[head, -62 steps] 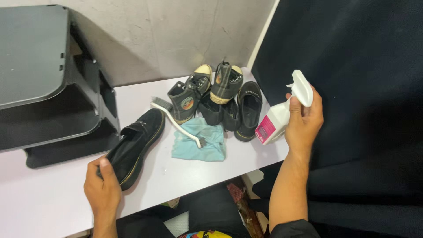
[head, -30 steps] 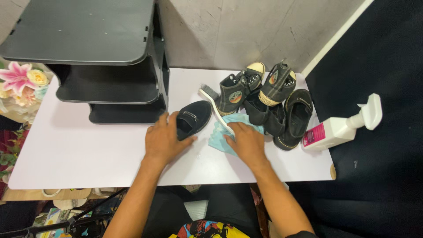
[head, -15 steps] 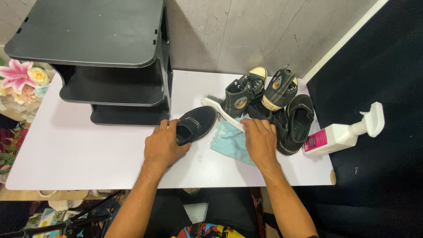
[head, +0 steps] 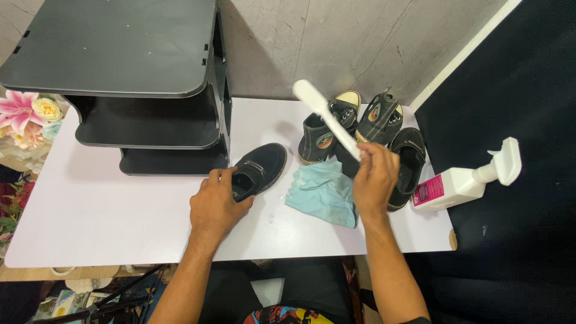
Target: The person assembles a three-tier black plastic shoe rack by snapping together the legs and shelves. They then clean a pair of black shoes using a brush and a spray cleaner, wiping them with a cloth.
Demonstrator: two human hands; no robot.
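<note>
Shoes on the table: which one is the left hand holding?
The left hand grips the black slip-on shoe lying alone beside the black shelf unit; the other shoes are bunched at the wall, untouched.

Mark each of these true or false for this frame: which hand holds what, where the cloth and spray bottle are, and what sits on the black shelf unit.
1. The right hand holds a white brush raised above the table. True.
2. The left hand rests on a black slip-on shoe. True.
3. The light blue cloth is draped over the spray bottle. False: it lies flat on the white table, between the two hands.
4. The spray bottle stands upright beside the shelf unit. False: it lies on its side at the table's right edge.
5. Shoes fill the black shelf unit. False: its visible shelves hold no shoes; the other shoes cluster on the table.
</note>
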